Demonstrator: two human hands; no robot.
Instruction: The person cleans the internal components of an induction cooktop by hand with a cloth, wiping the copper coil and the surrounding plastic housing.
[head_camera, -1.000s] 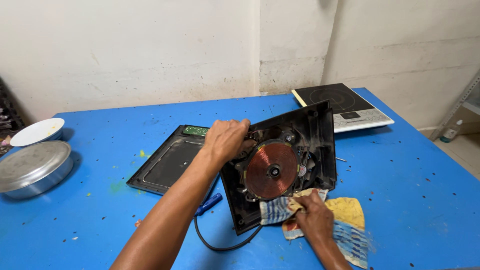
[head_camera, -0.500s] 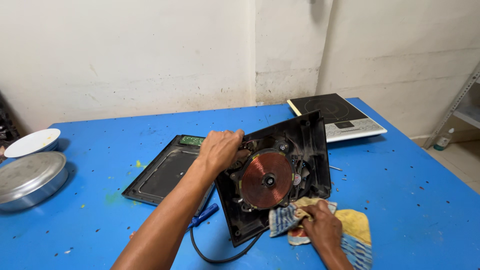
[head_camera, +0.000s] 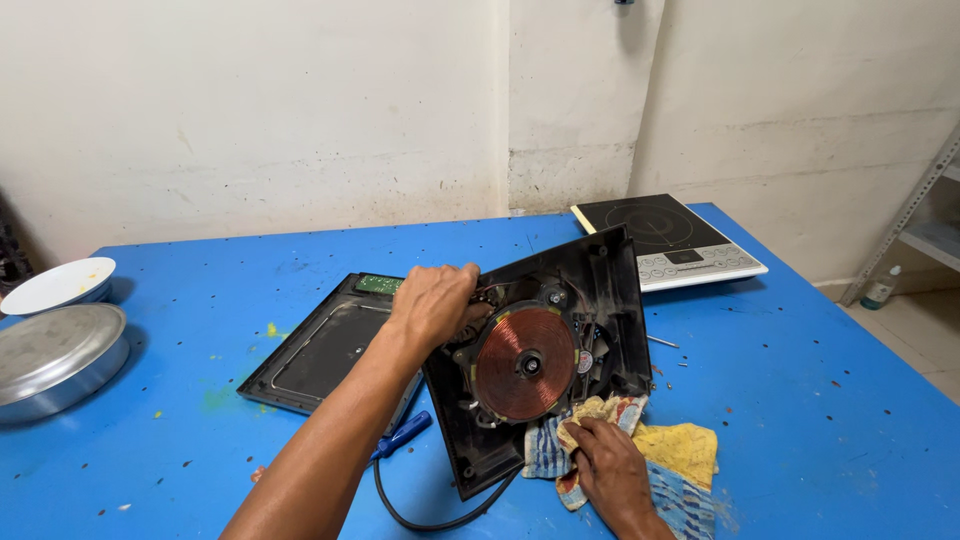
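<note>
Head view: blue table (head_camera: 200, 420), white wall behind. Left hand (head_camera: 432, 303) curled over the top edge of an opened induction cooker base (head_camera: 590, 300), fingers closed on the rim, holding the black housing tilted up on its edge near table centre. Inside the housing a copper coil (head_camera: 524, 362) faces the camera, with a small fan part just right of it. Right hand (head_camera: 612, 472) low in frame, fingers bent and pressed down on a yellow-and-blue patterned cloth (head_camera: 680, 450), gripping a bunched part of it right at the lower edge of the housing; cloth touches the housing bottom. Black power cord (head_camera: 420, 515) loops out from under the housing toward the near table edge. Blue-handled screwdriver (head_camera: 402, 435) lies under the left forearm, just beside the housing. Detached glass top panel (head_camera: 320, 350) lies flat to the left, touching the housing's back. Second induction cooker (head_camera: 668, 240), intact, sits at the far right corner. Metal lidded pan (head_camera: 55, 355) and white bowl (head_camera: 58, 285) at the left edge, well apart from the hands.
</note>
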